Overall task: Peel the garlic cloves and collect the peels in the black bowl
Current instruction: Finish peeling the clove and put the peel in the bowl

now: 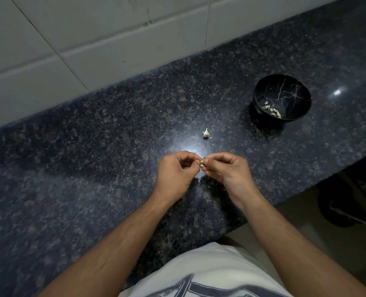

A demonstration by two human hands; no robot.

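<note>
A dark speckled granite counter (92, 146) runs under pale wall tiles (70, 39). Over it, the right hand (227, 168) pinches a small garlic clove (203, 161) at its fingertips, while the left hand (175, 170) pinches a thin strand of peel (199, 177) hanging from it. The clove looks light, firm and slippery once bared; its papery skin likely tears easily, so it is best taken at a loose edge. Another clove (206, 133) lies beyond; the black bowl (281, 97), well to the right, holds pale garlic pieces.
</note>
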